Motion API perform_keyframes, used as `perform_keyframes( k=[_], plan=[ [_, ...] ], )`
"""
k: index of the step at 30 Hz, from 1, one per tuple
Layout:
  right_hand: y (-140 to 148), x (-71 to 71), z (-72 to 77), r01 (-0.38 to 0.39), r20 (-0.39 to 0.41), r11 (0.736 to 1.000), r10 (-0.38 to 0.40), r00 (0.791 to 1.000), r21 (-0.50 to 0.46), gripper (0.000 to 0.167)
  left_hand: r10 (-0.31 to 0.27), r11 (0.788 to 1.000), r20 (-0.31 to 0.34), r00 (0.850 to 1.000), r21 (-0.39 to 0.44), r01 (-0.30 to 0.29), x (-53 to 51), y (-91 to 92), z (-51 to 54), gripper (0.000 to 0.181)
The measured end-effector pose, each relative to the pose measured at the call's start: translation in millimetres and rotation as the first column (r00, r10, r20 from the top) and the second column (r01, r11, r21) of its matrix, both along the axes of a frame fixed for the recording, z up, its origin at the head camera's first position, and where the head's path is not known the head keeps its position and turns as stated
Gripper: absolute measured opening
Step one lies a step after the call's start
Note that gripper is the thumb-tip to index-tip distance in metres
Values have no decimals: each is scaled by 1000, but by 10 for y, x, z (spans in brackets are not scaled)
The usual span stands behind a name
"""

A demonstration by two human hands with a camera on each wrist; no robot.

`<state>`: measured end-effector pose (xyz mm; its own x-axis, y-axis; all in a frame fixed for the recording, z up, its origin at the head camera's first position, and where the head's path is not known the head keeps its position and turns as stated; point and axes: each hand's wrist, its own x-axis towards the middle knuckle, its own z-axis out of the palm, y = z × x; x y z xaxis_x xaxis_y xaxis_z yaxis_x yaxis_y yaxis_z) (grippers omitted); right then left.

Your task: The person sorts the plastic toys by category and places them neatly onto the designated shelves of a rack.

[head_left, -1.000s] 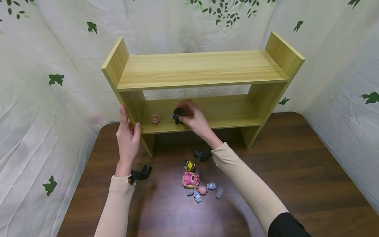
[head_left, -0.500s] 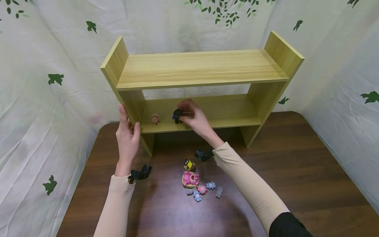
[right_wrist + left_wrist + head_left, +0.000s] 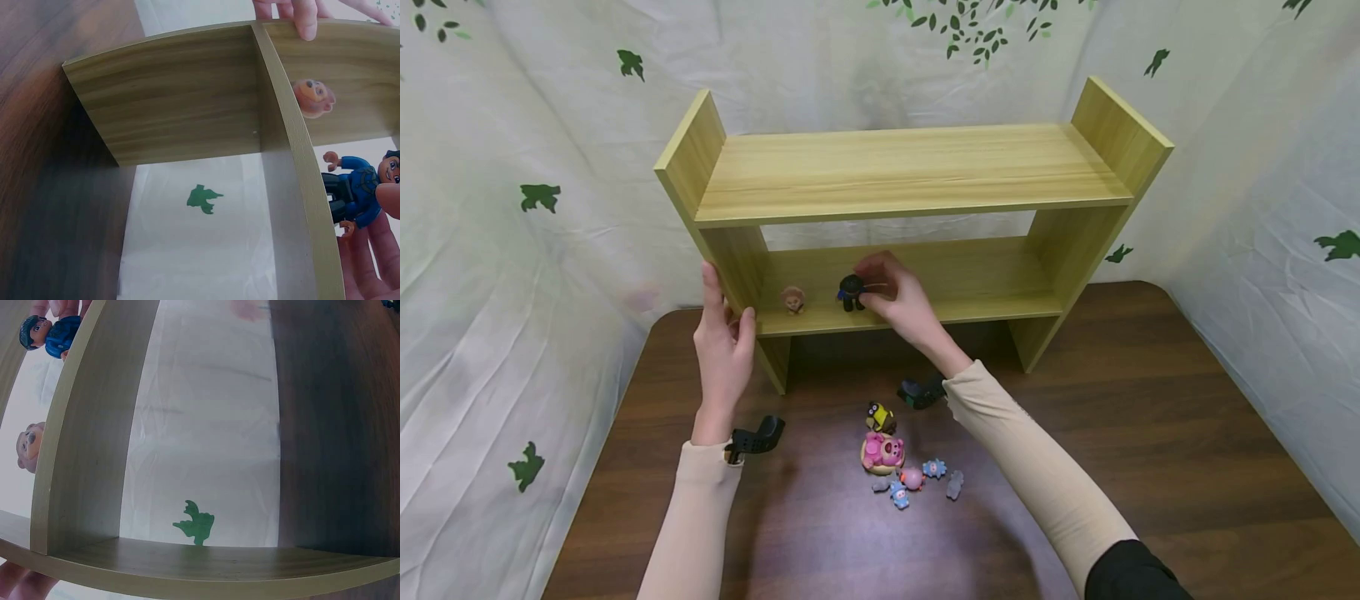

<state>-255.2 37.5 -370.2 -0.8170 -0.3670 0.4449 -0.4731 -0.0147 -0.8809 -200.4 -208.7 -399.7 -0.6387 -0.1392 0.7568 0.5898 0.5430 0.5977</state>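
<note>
Blue-clad figurine is between the hands, right hand pinching it, left hand gripping shelf

You see a doll in blue with dark legs, and a brown bear, against a yellow-tan, grain-streaked shelf. Your dark brown wood-grained table shows a pink bear, a yellow-and-black figure and a grey figure. Your sleeves are cream; the whitish cloth bears green leaf shapes.
</note>
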Motion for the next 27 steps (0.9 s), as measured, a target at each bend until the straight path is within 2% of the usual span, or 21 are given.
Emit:
perform_keyframes(
  k=[3, 10, 13, 18, 27],
  plan=[
    [13, 16, 24, 0, 4, 1000, 0, 1000, -7, 37, -2, 1000, 2, 1000, 3, 2, 1, 4, 3, 84],
    [100, 194, 213, -9, -22, 998, 8, 1000, -59, 34, -2, 1000, -2, 1000, 2, 2, 3, 8, 7, 84],
    [147, 186, 165, 7, -20, 996, -9, 1000, -84, 32, -1, 1000, -4, 1000, -5, 1, -2, 9, 12, 84],
    [227, 134, 6, 22, -4, 991, -22, 1000, -134, 30, 7, 1000, -6, 1000, -14, -7, 0, 11, 19, 85],
    [322, 282, -62, -1, 41, 980, 9, 999, -197, 28, 19, 1000, -2, 1000, -17, -19, 14, 16, 13, 84]
  ],
)
